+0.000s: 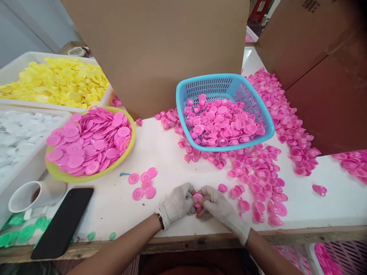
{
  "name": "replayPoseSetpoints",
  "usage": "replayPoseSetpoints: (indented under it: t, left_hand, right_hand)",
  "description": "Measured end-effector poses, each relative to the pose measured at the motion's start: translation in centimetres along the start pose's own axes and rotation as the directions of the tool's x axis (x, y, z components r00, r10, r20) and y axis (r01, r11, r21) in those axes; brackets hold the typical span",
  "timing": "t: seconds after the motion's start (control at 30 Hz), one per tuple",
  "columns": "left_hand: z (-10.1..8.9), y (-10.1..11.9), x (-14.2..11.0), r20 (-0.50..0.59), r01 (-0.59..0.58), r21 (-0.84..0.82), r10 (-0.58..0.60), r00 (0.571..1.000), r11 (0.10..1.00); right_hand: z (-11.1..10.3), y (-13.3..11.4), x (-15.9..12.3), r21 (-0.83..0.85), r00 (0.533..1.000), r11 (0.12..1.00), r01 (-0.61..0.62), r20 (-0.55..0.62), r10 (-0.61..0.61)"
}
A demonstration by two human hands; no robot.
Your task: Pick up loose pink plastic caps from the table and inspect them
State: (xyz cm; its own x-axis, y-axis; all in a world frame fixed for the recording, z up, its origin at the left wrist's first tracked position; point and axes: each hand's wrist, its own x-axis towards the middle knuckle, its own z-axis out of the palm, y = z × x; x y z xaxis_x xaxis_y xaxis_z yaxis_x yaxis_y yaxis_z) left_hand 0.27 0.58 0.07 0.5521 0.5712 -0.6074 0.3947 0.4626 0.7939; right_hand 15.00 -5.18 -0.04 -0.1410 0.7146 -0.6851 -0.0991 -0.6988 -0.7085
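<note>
White table (160,152) carries work partly done: both gloved hands, left hand (176,204) and right hand (219,208), pinch one small pink plastic piece (197,198); blue mesh basket (266,122) half full, loose pink plastic cups (258,172) remain.

Likely factory workbench; heaped plastic lids (88,141)

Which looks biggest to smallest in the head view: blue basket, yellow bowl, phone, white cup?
1. Blue basket
2. Yellow bowl, close behind
3. Phone, nearer the camera
4. White cup
</note>
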Motion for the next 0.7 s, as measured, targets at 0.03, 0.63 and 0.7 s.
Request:
replayPoseSetpoints:
  t: [0.03,0.63,0.7]
  left_hand:
    - [-0.1,0.2,0.1,0.009,0.031,0.002,-0.031,0.999,1.0]
    - [-0.2,1.1,0.7,-0.074,-0.318,0.564,0.431,0.9,0.762]
    - [1.6,1.3,1.5,0.105,-0.406,0.771,0.531,0.841,0.491]
  right_hand:
    - [-0.1,-0.2,0.0,0.008,0.999,0.999,-0.031,0.016,0.031]
    - [-1.7,-5.3,-3.1,-0.008,0.871,0.898,0.44,-0.238,-0.429]
    - [-2.2,-8.0,-3.8,0.119,0.787,0.792,0.598,-0.273,-0.553]
